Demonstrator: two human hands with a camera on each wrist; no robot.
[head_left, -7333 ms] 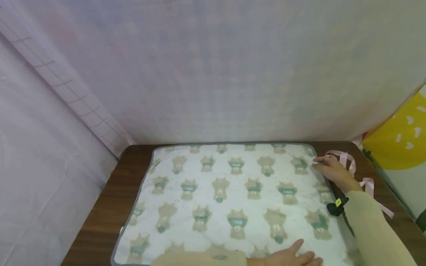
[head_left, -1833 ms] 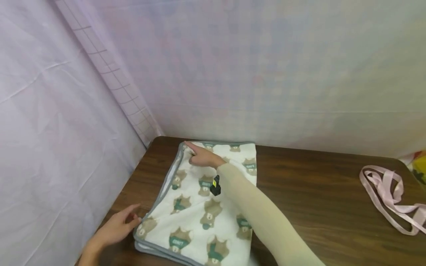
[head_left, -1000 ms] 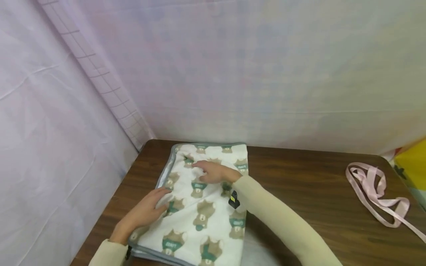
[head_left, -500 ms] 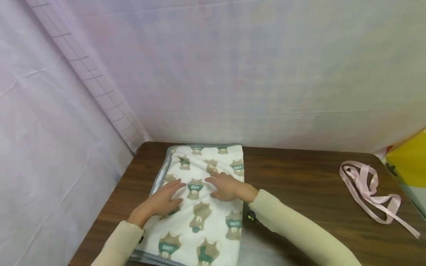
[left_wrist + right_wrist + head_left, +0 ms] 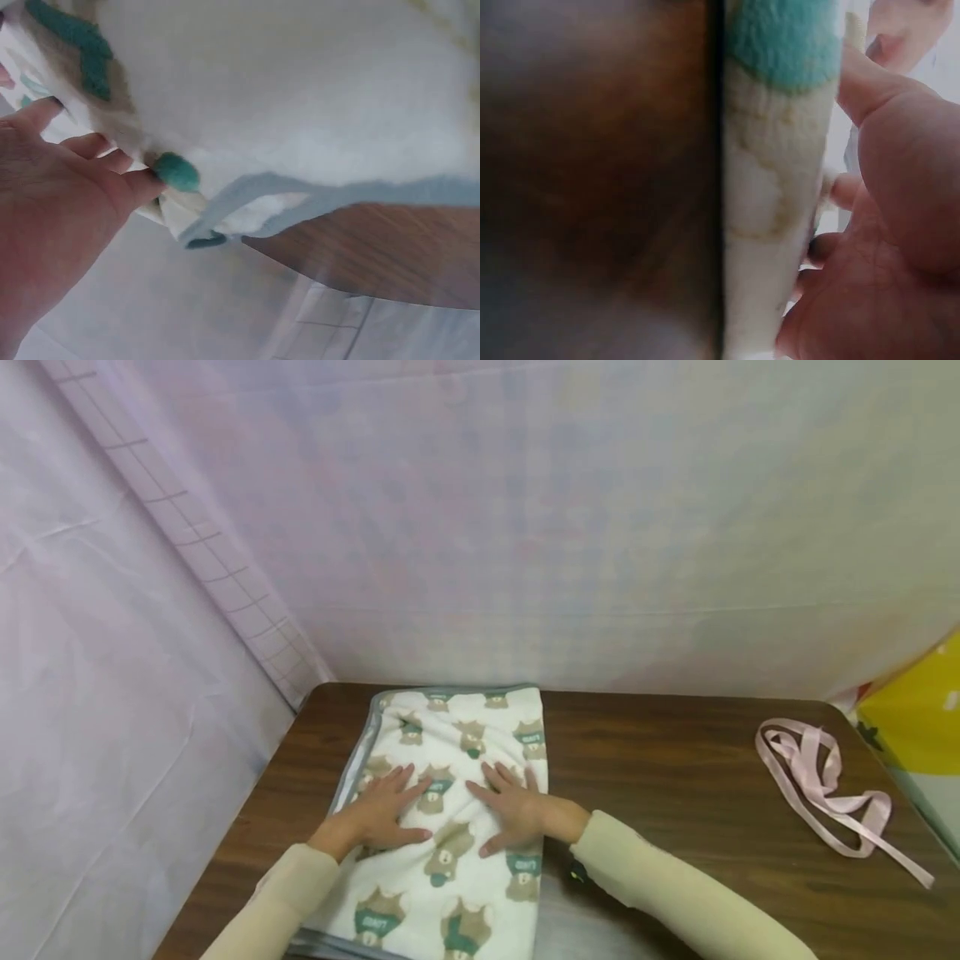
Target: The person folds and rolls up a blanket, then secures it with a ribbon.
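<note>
"Head view: one blanket [image 5: 408, 881], fleecy, white, folded into a rough rectangle, is lying on the left part of the single wood-grain table [image 5: 637, 752]. Brown-and-green bears are dotting it!"

"And two hands! The left hand [image 5: 380, 814] and the right hand [image 5: 516, 810] are resting on top, fingers spread, gripping nothing. Two cream sleeves [image 5: 675, 885] are following behind."

"Far right, one shiny pink ribbon [image 5: 808, 758] is lying in loose loops, well apart."

"Left wrist: outstretched fingers are touching fuzzy pile, a grey edge curving nearby."

"Right wrist: one soft, rounded side is showing upright, the ungripping hand lying against it; the dark surface is blurring."
</note>
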